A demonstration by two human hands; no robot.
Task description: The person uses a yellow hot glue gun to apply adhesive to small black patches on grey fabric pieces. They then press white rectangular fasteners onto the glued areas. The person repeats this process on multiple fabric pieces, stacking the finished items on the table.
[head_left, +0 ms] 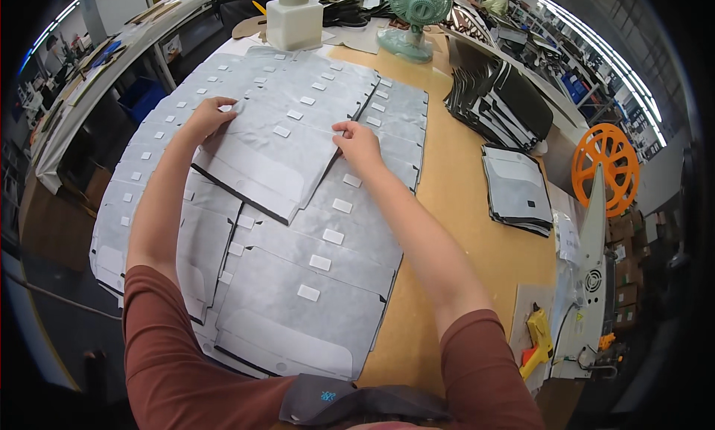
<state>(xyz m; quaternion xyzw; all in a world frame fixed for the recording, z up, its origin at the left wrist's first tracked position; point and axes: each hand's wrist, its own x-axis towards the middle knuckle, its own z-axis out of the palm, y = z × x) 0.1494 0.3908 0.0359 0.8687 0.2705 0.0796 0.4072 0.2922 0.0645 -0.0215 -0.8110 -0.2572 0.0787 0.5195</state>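
Grey flat panels with dark edges overlap in staggered columns across the table, with small white rectangular tabs (342, 206) in rows on them. The middle column's front panel (261, 178) lies askew over the columns beside it, its dark lower edge showing. My left hand (211, 119) is at this panel's left edge, fingers bent and closed on it beside a white tab. At the right edge, my right hand (359, 145) has thumb and forefinger pinched together on the panel's border. Whether a small tab is also between those fingers is hidden.
A white square bottle (294, 24) and a green fan (418, 17) stand at the far side. Black panels (503, 102) and a grey panel stack (517, 188) lie right. Nearer are a yellow glue gun (538, 341) and a machine with an orange reel (605, 169).
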